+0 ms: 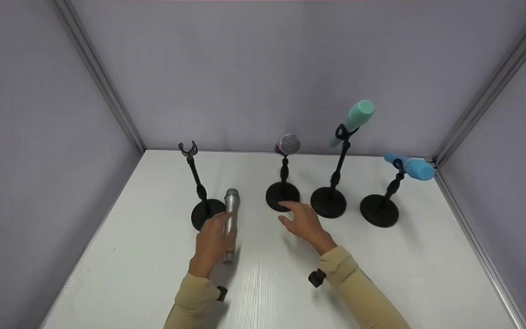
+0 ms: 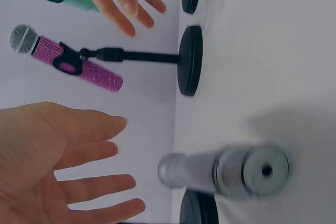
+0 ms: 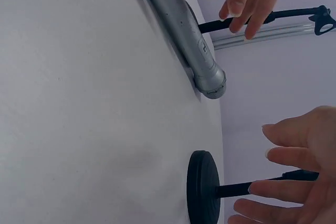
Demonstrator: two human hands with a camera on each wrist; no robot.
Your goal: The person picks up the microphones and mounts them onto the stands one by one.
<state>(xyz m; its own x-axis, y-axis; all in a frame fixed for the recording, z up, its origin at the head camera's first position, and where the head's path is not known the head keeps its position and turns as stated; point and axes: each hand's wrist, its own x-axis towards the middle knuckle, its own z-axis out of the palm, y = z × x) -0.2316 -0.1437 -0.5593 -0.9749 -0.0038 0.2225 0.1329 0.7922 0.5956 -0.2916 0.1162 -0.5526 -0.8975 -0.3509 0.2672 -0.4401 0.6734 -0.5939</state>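
A silver microphone (image 1: 231,201) lies on the white table, beside the round base of a black stand (image 1: 195,176) whose clip holds nothing. Above this microphone hovers my left hand (image 1: 213,242), its fingers spread and apart from it in the left wrist view. My right hand (image 1: 306,225) is in the air before the stand that carries a purple microphone (image 2: 79,64) with a silver mesh head. In the right wrist view the right fingers (image 3: 283,190) are extended with nothing between them, and part of that stand's pole is hidden behind them.
Right of centre, a taller stand (image 1: 339,169) holds a mint green microphone (image 1: 360,114). At the far right a blue microphone (image 1: 416,168) sits in a short stand (image 1: 380,210). Grey panels (image 1: 263,73) enclose the back and sides of the white table (image 1: 121,256).
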